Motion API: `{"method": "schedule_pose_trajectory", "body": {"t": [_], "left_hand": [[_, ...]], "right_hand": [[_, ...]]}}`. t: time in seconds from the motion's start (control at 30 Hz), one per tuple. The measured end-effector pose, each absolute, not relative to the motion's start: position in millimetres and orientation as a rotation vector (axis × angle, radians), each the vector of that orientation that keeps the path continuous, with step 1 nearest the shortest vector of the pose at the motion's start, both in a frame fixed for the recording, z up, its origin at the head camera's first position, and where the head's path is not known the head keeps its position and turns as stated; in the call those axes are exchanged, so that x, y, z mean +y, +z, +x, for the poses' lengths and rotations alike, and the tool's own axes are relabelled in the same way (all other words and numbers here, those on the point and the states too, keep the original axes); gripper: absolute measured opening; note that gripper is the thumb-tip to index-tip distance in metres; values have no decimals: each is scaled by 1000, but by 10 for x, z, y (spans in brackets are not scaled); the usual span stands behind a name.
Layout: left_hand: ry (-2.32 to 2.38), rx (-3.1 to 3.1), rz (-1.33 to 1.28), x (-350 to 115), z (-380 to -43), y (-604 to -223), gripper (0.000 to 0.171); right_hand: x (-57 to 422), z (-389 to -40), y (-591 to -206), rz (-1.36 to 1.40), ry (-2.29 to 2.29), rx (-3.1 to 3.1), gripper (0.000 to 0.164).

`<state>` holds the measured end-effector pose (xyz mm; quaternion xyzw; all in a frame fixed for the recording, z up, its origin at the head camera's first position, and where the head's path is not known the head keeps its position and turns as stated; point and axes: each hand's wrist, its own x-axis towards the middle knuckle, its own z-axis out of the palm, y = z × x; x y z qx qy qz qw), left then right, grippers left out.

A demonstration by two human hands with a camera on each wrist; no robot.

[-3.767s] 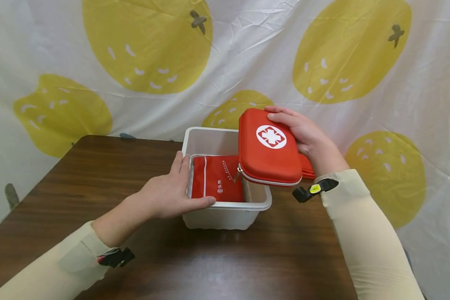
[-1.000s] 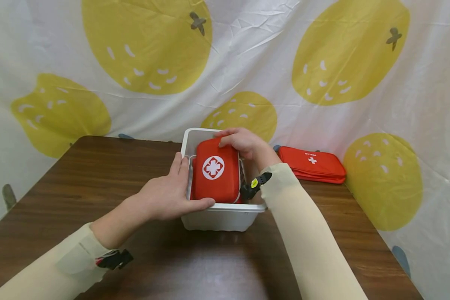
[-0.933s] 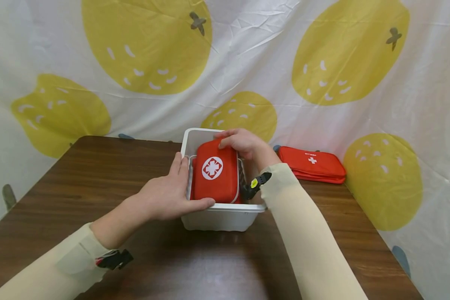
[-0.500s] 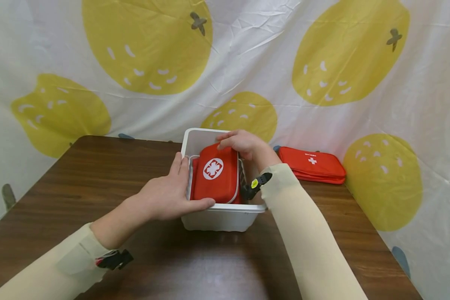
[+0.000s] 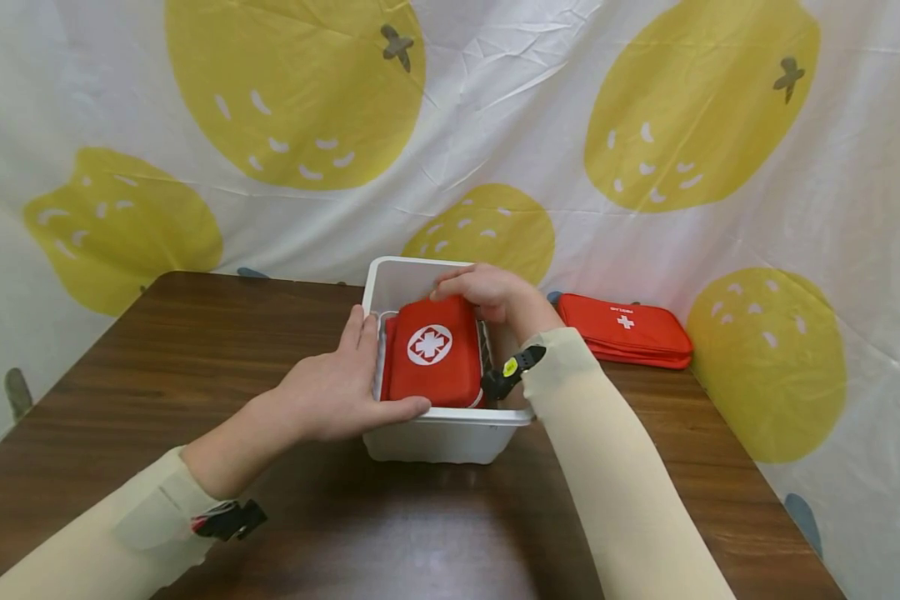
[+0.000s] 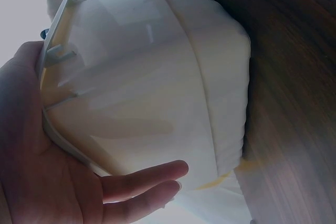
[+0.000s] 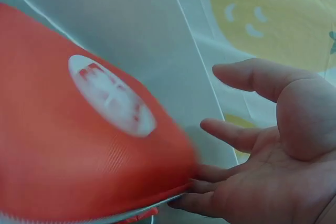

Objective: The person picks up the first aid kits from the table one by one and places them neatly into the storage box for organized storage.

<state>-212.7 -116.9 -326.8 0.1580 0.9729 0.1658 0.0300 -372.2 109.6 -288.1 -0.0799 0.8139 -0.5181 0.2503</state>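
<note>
Fingers (image 7: 228, 135) of the right hand (image 5: 487, 287) stand apart, the lower ones seemingly touching the far end of the red case (image 5: 438, 383), which lies inside the white bin (image 5: 438, 442), long axis running from them toward its near side. The left hand (image 5: 333, 383), farther off, lays straight fingers along the bin's outer wall, thumb on the rim. Red material (image 5: 390, 342) beneath the case is mostly hidden.
</note>
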Motion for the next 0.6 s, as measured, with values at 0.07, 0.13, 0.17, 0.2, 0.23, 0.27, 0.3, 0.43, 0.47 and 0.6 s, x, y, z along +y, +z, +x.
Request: {"method": "schedule_pose_trajectory", "body": {"t": [0.07, 0.13, 0.17, 0.2, 0.23, 0.27, 0.3, 0.43, 0.47, 0.6], "left_hand": [[516, 2997, 491, -1170, -2129, -3266, 135], [515, 2994, 495, -1169, -2130, -3265, 135], [516, 2995, 495, -1169, -2130, -3263, 135], [516, 2994, 495, -1168, -2129, -3261, 136], [516, 2995, 495, -1167, -2129, -3260, 136], [517, 2995, 494, -1167, -2128, -3260, 136], [517, 2997, 494, -1167, -2127, -3259, 136], [520, 3003, 488, -1170, -2119, -3262, 136], [523, 3002, 485, -1171, -2117, -3262, 136], [527, 2997, 479, -1177, -2112, -3263, 137]], "right_hand": [[1100, -3718, -2879, -228, -1401, 2228, 55], [1106, -3713, -2870, -238, -1390, 2245, 55], [1113, -3704, -2861, -234, -1388, 2258, 56], [1117, -3697, -2853, -230, -1387, 2268, 56], [1119, -3691, -2844, -224, -1393, 2270, 56], [1121, -3689, -2837, -219, -1401, 2269, 56], [1120, -3689, -2827, -216, -1416, 2267, 56], [1118, -3685, -2779, -205, -1486, 2257, 56], [1113, -3683, -2765, -213, -1513, 2242, 57], [1107, -3660, -2695, -264, -1617, 2167, 59]]}}
